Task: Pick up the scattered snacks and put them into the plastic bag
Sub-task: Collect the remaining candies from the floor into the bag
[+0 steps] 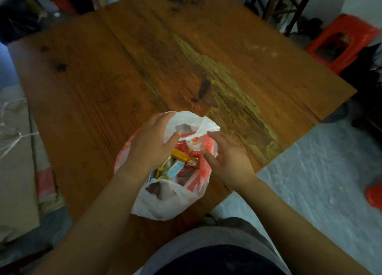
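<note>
A white plastic bag (165,204) with red print sits on the near corner of the wooden table (144,57). Inside its mouth lie several wrapped snacks: an orange one (179,154), a light blue one (174,170) and a white-red one (193,143). My left hand (148,144) grips the bag's far handle (184,119) and holds the mouth wide. My right hand (227,161) hovers over the bag's right rim with fingers spread and nothing in it. No loose snacks show on the tabletop.
A red plastic stool (339,41) stands past the table's right edge, with a dark wooden chair (283,4) behind it. Another red item (375,194) lies on the grey floor at right. Cardboard (16,150) lies on the left.
</note>
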Available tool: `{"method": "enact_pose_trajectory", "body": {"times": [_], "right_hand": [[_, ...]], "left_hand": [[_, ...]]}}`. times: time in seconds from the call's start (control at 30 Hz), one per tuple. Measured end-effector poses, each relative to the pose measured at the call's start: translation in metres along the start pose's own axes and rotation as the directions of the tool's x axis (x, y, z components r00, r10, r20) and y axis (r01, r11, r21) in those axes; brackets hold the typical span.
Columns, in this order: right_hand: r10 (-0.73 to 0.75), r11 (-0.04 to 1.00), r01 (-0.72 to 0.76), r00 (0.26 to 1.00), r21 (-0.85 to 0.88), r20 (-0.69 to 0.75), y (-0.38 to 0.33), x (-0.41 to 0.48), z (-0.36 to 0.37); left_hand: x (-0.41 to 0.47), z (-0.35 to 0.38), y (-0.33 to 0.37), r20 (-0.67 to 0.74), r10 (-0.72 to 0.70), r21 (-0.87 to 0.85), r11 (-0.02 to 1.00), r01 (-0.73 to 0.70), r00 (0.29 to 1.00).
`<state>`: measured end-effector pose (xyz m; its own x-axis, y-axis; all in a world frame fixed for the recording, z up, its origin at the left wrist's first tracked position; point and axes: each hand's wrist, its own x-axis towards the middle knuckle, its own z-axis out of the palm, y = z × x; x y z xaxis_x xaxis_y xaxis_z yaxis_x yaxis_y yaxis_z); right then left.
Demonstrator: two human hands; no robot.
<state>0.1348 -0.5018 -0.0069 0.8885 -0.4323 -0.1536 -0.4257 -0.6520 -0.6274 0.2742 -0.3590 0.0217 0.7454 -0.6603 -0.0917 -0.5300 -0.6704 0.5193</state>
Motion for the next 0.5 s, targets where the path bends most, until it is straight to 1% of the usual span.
{"method": "enact_pose_trajectory", "body": {"times": [0.07,0.13,0.23,0.3,0.37,0.43,0.5], "right_hand": [[0.010,1.000,-0.010,0.999,0.003,-0.053,0.012,-0.017,-0.018],[0.039,0.999,-0.040,0.992,-0.011,-0.122,0.031,-0.041,-0.040],[0.124,0.991,-0.130,0.968,-0.016,-0.216,0.072,-0.088,-0.076],[0.196,0.979,-0.202,0.938,0.010,-0.287,0.106,-0.129,-0.101],[0.274,0.959,-0.280,0.889,0.037,-0.366,0.144,-0.174,-0.124],[0.361,0.927,-0.370,0.831,0.064,-0.424,0.182,-0.224,-0.147],[0.451,0.881,-0.462,0.760,0.100,-0.468,0.220,-0.276,-0.168]], "left_hand": [[-0.005,0.008,0.029,0.033,0.069,0.032,0.997,-0.070,0.997],[-0.011,0.024,0.065,0.100,0.135,0.087,0.986,-0.144,0.986],[-0.024,0.056,0.125,0.211,0.227,0.157,0.952,-0.262,0.951],[-0.037,0.084,0.170,0.274,0.310,0.163,0.918,-0.362,0.910],[-0.049,0.115,0.217,0.315,0.404,0.170,0.866,-0.470,0.859],[-0.063,0.150,0.269,0.356,0.494,0.171,0.800,-0.575,0.794],[-0.080,0.189,0.323,0.402,0.574,0.138,0.732,-0.667,0.713]]}}
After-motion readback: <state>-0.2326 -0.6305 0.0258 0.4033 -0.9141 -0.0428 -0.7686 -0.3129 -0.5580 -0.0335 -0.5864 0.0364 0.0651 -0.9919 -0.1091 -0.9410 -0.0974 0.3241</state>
